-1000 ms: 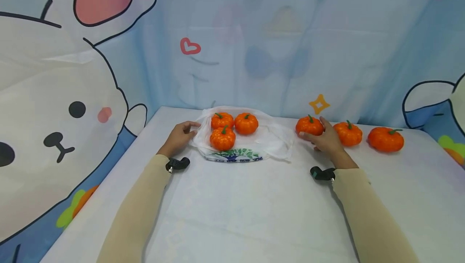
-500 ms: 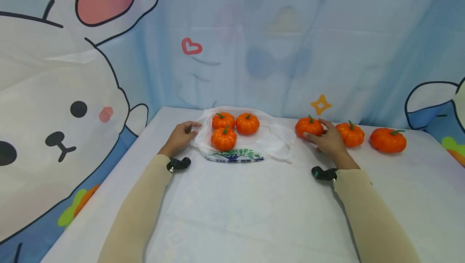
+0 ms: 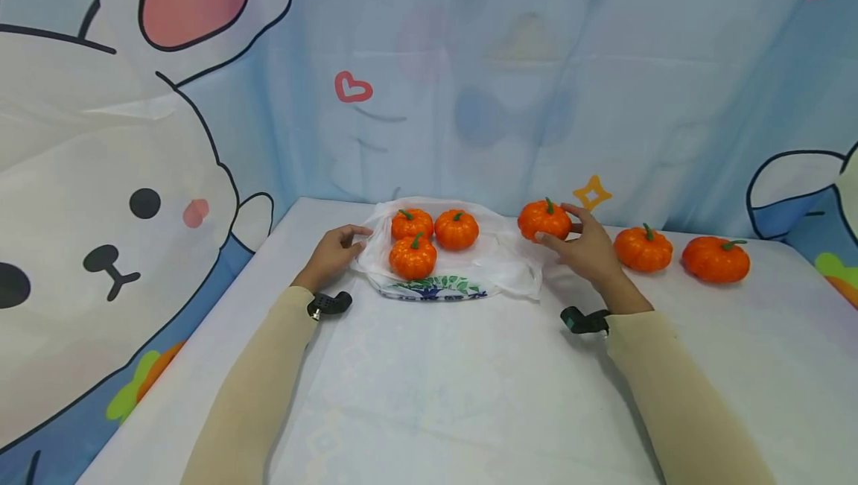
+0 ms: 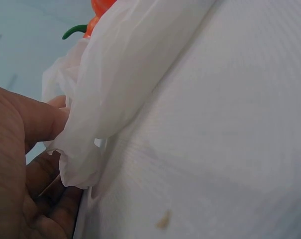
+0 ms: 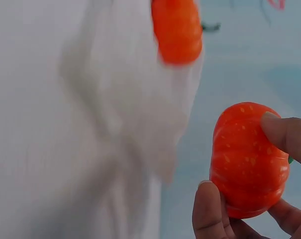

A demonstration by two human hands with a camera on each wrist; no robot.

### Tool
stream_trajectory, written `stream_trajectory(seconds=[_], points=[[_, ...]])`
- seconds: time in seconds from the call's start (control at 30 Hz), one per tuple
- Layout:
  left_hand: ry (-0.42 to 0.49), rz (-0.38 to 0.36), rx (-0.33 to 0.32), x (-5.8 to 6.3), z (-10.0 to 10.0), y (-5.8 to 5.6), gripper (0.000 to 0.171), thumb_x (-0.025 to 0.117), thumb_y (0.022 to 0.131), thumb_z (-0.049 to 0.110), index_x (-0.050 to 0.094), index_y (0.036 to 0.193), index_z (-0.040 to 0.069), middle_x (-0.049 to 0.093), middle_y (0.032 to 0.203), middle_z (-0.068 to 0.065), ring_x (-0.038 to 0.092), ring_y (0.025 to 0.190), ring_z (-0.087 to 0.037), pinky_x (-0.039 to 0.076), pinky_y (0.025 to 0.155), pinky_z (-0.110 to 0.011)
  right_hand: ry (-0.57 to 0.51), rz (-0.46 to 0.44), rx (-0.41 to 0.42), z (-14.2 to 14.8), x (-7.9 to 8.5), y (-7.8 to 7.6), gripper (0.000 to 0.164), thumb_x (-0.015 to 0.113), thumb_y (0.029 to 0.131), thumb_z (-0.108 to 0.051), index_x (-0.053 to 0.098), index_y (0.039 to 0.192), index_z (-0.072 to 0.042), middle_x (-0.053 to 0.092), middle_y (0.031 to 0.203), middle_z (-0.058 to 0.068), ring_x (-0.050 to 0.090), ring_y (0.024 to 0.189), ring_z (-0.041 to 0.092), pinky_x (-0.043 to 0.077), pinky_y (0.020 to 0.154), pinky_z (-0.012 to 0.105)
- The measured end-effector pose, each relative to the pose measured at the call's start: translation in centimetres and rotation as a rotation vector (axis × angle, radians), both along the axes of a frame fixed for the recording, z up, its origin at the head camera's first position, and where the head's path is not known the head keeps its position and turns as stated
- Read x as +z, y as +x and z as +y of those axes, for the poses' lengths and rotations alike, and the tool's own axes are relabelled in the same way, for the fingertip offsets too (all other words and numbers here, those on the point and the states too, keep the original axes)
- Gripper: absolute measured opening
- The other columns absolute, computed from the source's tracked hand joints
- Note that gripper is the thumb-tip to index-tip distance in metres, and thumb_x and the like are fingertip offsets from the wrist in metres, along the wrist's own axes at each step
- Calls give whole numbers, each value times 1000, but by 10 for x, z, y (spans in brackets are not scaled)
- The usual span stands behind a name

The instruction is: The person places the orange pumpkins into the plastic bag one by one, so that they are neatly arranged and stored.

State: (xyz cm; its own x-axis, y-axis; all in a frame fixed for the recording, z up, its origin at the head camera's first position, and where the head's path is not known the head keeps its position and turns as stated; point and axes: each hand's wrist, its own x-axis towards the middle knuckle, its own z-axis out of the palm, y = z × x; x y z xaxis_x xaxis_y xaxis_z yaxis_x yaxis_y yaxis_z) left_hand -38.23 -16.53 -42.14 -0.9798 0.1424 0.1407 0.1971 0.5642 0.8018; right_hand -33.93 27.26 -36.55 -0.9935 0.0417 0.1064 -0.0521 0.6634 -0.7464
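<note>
My right hand point(image 3: 591, 252) grips a small orange pumpkin point(image 3: 541, 221) with a green stem, thumb on one side and fingers on the other. In the right wrist view this pumpkin point(image 5: 250, 164) appears raised beside the bag. At the left end of a white plastic bag point(image 3: 506, 258) with a blue and green print, my left hand point(image 3: 331, 255) pinches the bag's edge. The left wrist view shows the crumpled film point(image 4: 115, 74) between thumb and fingers. Three pumpkins lie grouped on the bag, the front one point(image 3: 412, 257) nearest the print.
Two more pumpkins sit to the right of my right hand, one closer point(image 3: 643, 249) and a wider one point(image 3: 716, 260) farther out. A white cloth covers the table point(image 3: 456, 381). Behind it hangs a pale blue cartoon curtain point(image 3: 429, 135).
My right hand has lifted the pumpkin off the table and moved left with it, toward the bag's right end. The left hand stays at the bag's edge.
</note>
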Motion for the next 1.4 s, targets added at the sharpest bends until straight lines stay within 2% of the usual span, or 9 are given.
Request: stream_trajectory(seconds=[0.17, 0.37, 0.47, 0.83, 1.0, 1.1, 1.2, 1.33, 1.4], points=[[-9, 11, -4, 1, -1, 2, 29, 56, 99, 17, 64, 126, 12, 53, 145, -13, 45, 139, -29, 33, 117, -48, 22, -6, 150, -51, 5, 13, 88, 70, 89, -44, 21, 157, -16, 41, 147, 28, 68, 94, 37, 60, 78, 41], [2, -8, -6, 1, 1, 3, 30, 56, 99, 16, 64, 127, 12, 54, 144, -13, 45, 138, -29, 33, 117, -48, 97, -83, 252, -88, -6, 23, 85, 74, 86, -40, 29, 155, -20, 51, 138, 22, 62, 102, 30, 57, 80, 36], [1, -13, -6, 2, 2, 2, 30, 56, 99, 16, 64, 127, 12, 54, 145, -12, 44, 139, -29, 32, 118, -48, 114, -107, 261, -94, -11, 25, 85, 74, 86, -41, 29, 155, -21, 53, 135, 21, 60, 102, 28, 56, 79, 35], [-14, 1, -8, 2, 1, 1, 29, 55, 100, 17, 64, 127, 13, 52, 146, -12, 43, 141, -29, 32, 118, -48, 123, -138, 357, -102, -21, 25, 83, 71, 91, -31, 24, 157, -15, 46, 145, 24, 60, 84, 21, 54, 65, 27], [-3, 2, -6, -2, -2, -1, 29, 56, 99, 17, 65, 126, 13, 52, 146, -13, 44, 139, -29, 32, 118, -48, 131, -154, 361, -93, -10, 24, 82, 68, 92, -32, 22, 158, -15, 41, 151, 24, 64, 107, 32, 58, 70, 30], [0, -5, 1, -2, -1, -1, 29, 56, 99, 17, 64, 126, 13, 53, 145, -13, 43, 140, -30, 32, 118, -48, 110, -109, 321, -77, 5, 22, 76, 64, 95, -32, 25, 157, -15, 41, 151, 23, 61, 117, 38, 60, 74, 34], [-1, -7, 3, -3, 0, -1, 29, 56, 98, 17, 64, 126, 13, 53, 145, -13, 43, 140, -30, 32, 118, -49, 94, 27, 229, -49, 20, 21, 67, 60, 98, -34, 32, 155, -13, 48, 147, 23, 62, 114, 38, 59, 73, 33], [-9, 2, 1, -3, 0, -1, 30, 56, 98, 17, 64, 127, 13, 54, 144, -13, 45, 138, -30, 33, 117, -49, 29, 183, -52, -1, 31, 18, 58, 56, 99, -37, 42, 150, -14, 52, 144, 19, 58, 116, 36, 55, 76, 28], [-9, 3, -4, -2, 0, -1, 30, 56, 98, 17, 65, 127, 14, 53, 144, -13, 45, 138, -30, 33, 117, -49, -11, 214, -225, 23, 31, 17, 55, 55, 99, -36, 43, 148, -14, 50, 146, 17, 52, 124, 36, 54, 87, 36]])
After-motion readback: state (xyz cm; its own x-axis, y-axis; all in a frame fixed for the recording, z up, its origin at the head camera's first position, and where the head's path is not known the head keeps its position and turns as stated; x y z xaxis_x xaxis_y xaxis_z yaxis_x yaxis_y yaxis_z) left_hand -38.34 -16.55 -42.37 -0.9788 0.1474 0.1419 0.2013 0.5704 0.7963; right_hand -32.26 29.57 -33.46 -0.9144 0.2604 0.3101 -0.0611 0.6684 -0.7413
